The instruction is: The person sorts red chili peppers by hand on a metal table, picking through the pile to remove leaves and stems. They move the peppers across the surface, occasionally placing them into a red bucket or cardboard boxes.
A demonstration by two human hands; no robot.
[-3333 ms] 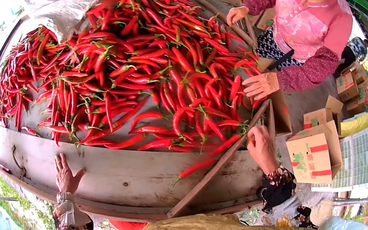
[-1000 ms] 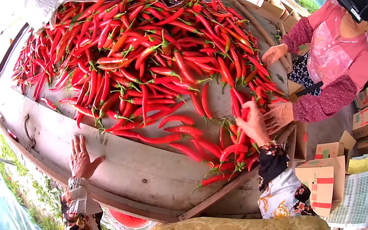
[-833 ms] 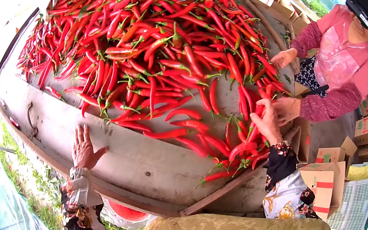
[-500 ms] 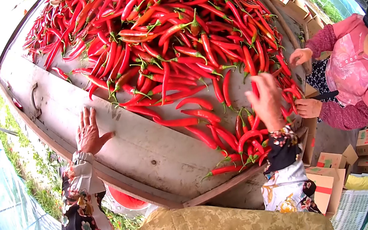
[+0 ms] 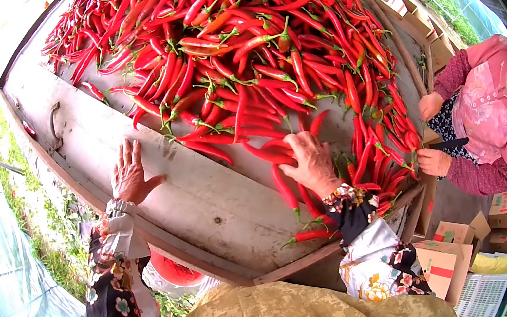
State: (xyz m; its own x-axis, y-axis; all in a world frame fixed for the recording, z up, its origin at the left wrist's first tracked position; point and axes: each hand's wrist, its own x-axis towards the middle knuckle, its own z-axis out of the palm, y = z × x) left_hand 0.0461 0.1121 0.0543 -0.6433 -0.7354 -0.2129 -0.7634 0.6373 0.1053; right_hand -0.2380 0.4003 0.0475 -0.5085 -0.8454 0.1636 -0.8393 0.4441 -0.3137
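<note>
A large heap of red chili peppers [image 5: 238, 61] with green stems covers the far part of the wooden table [image 5: 196, 214]. My left hand [image 5: 129, 173] lies flat on the bare board at the near left, fingers spread, holding nothing. Over several loose peppers [image 5: 269, 154] at the heap's near edge is my right hand [image 5: 310, 163], its fingers bent down onto them; the fingertips are partly hidden. More peppers [image 5: 390, 186] lie in the near right corner, beside my right wrist.
At the right, a co-worker in a pink top [image 5: 489, 94] has both hands by the table's edge, near the peppers. Open cardboard boxes [image 5: 440, 268] and a white crate [image 5: 484, 298] stand at the lower right. A wooden rail [image 5: 296, 263] edges the near corner.
My right hand has moved from the right-hand peppers leftward onto loose peppers in the middle. My left hand stays flat on the board. The view has shifted, and the co-worker's hands have drawn back a little.
</note>
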